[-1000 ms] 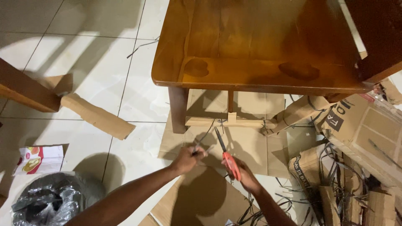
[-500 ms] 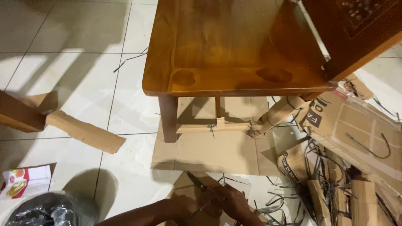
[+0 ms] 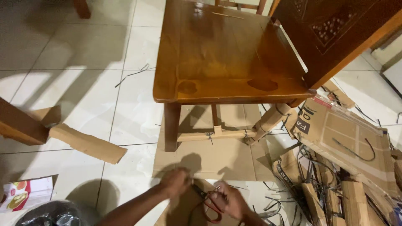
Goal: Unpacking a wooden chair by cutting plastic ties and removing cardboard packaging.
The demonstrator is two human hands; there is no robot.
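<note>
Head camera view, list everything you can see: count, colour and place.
Glossy brown wooden chair: one, top centre, a leg wrapped in cardboard.
Flat tan cardboard sheet: one, on the floor under the chair.
Folded tan cardboard strip: one, left.
Torn cardboard boxes: several, tan, right.
Dark strapping bands: many, lower right.
Black plastic bag: one, bottom left.
White printed packet: one, far left.
Red-handled scissors: one, in the right hand.
Left hand: bottom centre, its grip blurred.
Right hand: gripping the scissors.
</note>
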